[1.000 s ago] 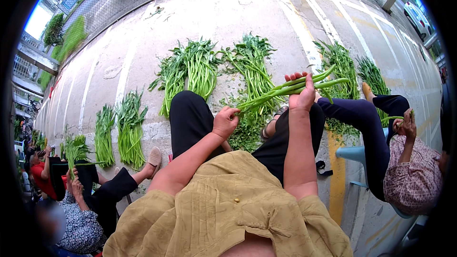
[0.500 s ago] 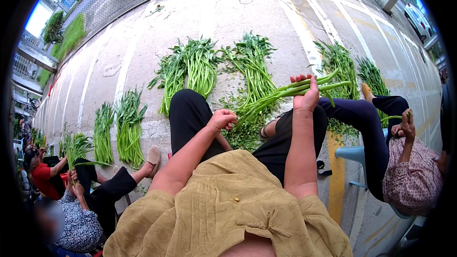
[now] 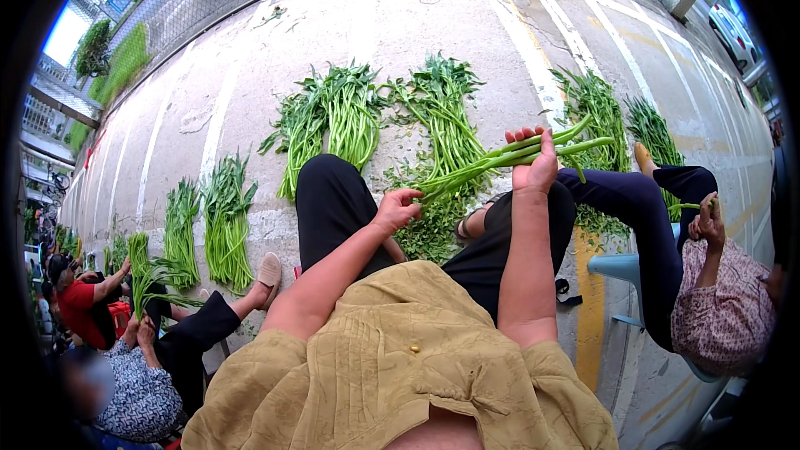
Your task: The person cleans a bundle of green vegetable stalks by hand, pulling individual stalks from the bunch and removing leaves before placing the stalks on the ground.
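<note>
My right hand (image 3: 536, 168) is closed around a bunch of water spinach (image 3: 487, 163), its thick cut stem ends sticking out to the right past my fingers. The thinner ends slant down to the left, toward my left hand (image 3: 397, 211). With thumb and fingers pinched together, my left hand is at those thin ends; its grip is partly hidden. Beneath the bunch, between my knees, lies a pile of plucked leaves (image 3: 437, 229) on the ground. Just beyond it, a heap of water spinach (image 3: 442, 104) lies with its leaves pointing away from me.
Another water spinach heap (image 3: 352, 117) lies beyond my left knee. More bundles (image 3: 227, 225) lie to the left, others (image 3: 596, 112) to the right. A person in a patterned top (image 3: 721, 308) sits close on my right by a blue stool (image 3: 615, 267). People (image 3: 137, 392) sit at left, handling greens.
My left hand has shifted slightly right and up, to the thin ends of the bunch. My right hand has barely moved. At left, a person's bunch of greens has tilted and moved right.
</note>
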Action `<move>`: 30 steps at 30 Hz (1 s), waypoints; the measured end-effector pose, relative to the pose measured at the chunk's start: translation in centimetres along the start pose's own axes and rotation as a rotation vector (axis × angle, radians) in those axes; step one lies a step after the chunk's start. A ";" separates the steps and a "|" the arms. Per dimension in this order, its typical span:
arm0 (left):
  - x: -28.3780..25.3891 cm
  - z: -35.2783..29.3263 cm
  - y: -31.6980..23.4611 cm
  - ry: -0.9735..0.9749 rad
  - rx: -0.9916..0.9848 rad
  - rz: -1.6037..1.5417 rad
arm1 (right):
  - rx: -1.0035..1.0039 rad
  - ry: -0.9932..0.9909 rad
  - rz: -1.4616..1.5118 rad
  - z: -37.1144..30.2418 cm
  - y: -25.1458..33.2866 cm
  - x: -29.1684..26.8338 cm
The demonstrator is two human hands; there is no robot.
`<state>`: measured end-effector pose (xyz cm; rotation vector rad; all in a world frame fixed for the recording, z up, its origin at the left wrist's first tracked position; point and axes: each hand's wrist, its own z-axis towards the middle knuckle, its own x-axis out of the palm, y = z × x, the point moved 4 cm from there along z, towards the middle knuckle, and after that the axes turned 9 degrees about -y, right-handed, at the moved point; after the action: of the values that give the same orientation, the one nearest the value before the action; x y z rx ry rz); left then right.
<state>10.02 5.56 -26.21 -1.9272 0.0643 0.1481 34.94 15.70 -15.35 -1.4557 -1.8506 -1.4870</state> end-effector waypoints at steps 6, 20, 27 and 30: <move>0.5 0.0 0.1 -0.018 0.013 0.077 | 0.039 0.011 -0.017 -0.2 -0.4 0.2; -1.5 0.1 -0.8 -0.038 -0.179 -0.290 | -0.036 -0.008 -0.033 0.0 0.6 0.0; -1.6 0.4 -0.3 -0.048 -0.062 -0.161 | -0.077 0.008 -0.092 0.1 0.8 0.1; -2.1 0.2 0.1 0.019 -0.166 -0.289 | -0.071 -0.006 -0.077 0.0 0.9 0.1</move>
<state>7.95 5.67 -26.10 -2.0802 -0.2200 -0.0601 35.66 15.66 -14.76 -1.4368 -1.8955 -1.6010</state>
